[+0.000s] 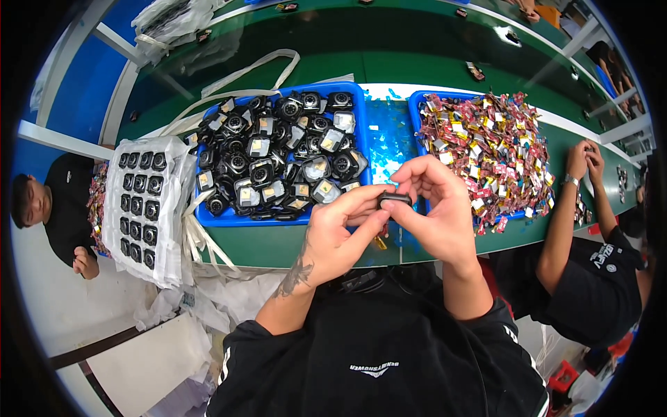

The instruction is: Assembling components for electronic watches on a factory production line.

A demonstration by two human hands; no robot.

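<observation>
Between my fingertips, over the near edge of the green bench, is a small black watch case (394, 199), seen nearly edge-on. My left hand (340, 229) pinches it from the left with thumb and fingers. From the other side my right hand (441, 208) grips it, thumb below and fingers curled above. Its far face is hidden. Just beyond my left hand, a blue tray (292, 224) is heaped with black watch cases (260, 172), some showing pale squares. Past my right hand, another blue tray (415, 111) holds a pile of small red, yellow and white flex-cable parts (486, 160).
Blue film scraps (385, 149) litter the bench between the trays. At left, a white foam tray (135, 271) carries rows of black watch cases, with white strapping (198, 243) beside it. Co-workers sit at left (66, 201) and right (590, 271).
</observation>
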